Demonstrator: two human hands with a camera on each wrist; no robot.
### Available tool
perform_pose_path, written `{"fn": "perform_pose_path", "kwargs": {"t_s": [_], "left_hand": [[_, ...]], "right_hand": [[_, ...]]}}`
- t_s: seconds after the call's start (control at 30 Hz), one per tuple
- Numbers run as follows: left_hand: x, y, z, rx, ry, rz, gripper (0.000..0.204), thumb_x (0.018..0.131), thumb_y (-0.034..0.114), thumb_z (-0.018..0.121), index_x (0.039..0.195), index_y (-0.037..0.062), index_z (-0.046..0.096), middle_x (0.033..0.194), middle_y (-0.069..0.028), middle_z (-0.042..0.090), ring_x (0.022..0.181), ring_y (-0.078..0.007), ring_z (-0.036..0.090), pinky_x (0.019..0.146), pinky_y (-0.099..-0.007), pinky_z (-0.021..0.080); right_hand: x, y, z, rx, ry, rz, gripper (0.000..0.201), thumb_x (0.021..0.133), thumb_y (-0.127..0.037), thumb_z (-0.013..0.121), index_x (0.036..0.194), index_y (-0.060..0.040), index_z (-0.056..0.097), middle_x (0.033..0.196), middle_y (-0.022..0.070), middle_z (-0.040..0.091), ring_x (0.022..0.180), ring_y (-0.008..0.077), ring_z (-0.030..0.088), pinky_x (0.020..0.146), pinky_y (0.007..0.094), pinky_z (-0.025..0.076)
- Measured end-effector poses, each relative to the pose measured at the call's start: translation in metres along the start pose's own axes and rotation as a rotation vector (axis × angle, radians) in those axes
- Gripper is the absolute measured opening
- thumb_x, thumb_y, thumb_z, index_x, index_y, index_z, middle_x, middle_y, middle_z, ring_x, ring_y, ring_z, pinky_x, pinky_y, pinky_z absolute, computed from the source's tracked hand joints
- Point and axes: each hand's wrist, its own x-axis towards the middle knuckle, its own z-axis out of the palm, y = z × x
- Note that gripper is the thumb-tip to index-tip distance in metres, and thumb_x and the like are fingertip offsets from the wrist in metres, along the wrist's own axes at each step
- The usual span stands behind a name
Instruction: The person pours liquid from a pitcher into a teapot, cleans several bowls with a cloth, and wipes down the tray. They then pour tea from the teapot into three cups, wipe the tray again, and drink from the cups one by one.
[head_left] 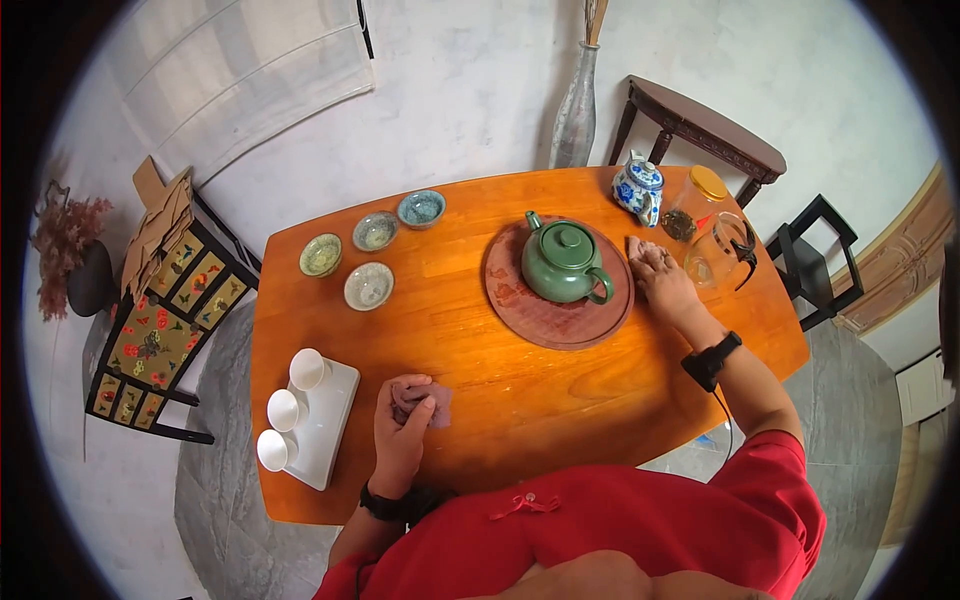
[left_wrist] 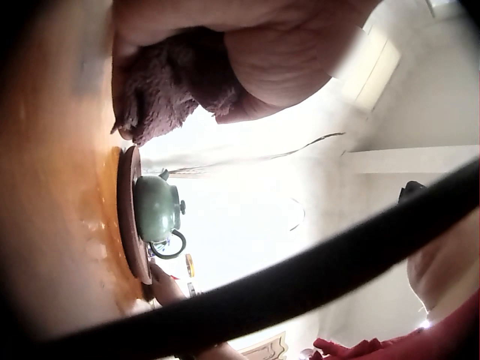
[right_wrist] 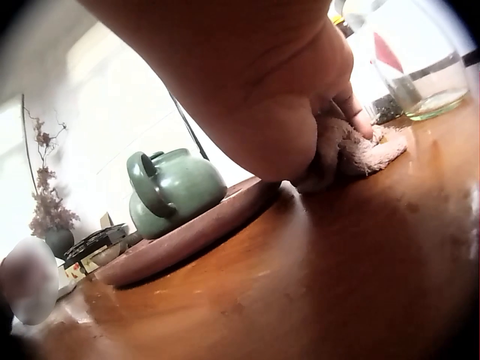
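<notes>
My left hand [head_left: 398, 445] grips a crumpled mauve cloth [head_left: 438, 404] near the front edge of the wooden table, right of the white cups. In the left wrist view that cloth [left_wrist: 161, 86] bunches out under the fingers. Across the table, my right hand [head_left: 668, 288] holds a pinkish cloth [right_wrist: 364, 154] down against the tabletop, its fingers bent over the folds. This hand is just right of a round reddish-brown tray [head_left: 512, 315], on which a green teapot [head_left: 562, 265] stands. Right beside the hand is a clear glass pitcher [head_left: 712, 255] with a dark handle.
Behind my right hand stand a blue-and-white pot [head_left: 638, 188] and a gold-lidded glass jar [head_left: 690, 205]. Several small glazed bowls [head_left: 369, 287] sit at the back left. Three white cups [head_left: 284, 410] line a white rectangular tray [head_left: 335, 425] by the left edge.
</notes>
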Motion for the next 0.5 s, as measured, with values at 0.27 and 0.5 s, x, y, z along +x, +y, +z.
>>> {"fn": "perform_pose_path", "kwargs": {"t_s": [0.27, 0.5], "left_hand": [[-0.001, -0.009, 0.003, 0.02, -0.002, -0.024, 0.024, 0.086, -0.001, 0.054, 0.11, 0.0036, 0.053, 0.109, -0.0063, 0.058, 0.099, -0.0128, 0.055, 0.089, -0.0261, 0.043], [-0.001, -0.007, 0.003, 0.029, -0.008, -0.015, 0.026, 0.087, -0.002, 0.055, 0.112, 0.0028, 0.051, 0.109, -0.0065, 0.057, 0.097, -0.0112, 0.056, 0.085, -0.0252, 0.046]], "right_hand": [[0.033, 0.011, 0.004, 0.12, 0.159, 0.021, 0.042, 0.087, -0.02, 0.054, 0.128, -0.0152, 0.049, 0.129, 0.0133, 0.05, 0.113, 0.0349, 0.048, 0.098, 0.0416, 0.041], [-0.053, -0.031, -0.024, -0.02, 0.135, -0.13, 0.048, 0.088, -0.02, 0.05, 0.132, -0.0017, 0.045, 0.134, 0.0189, 0.048, 0.123, 0.0352, 0.045, 0.108, 0.045, 0.031]]}}
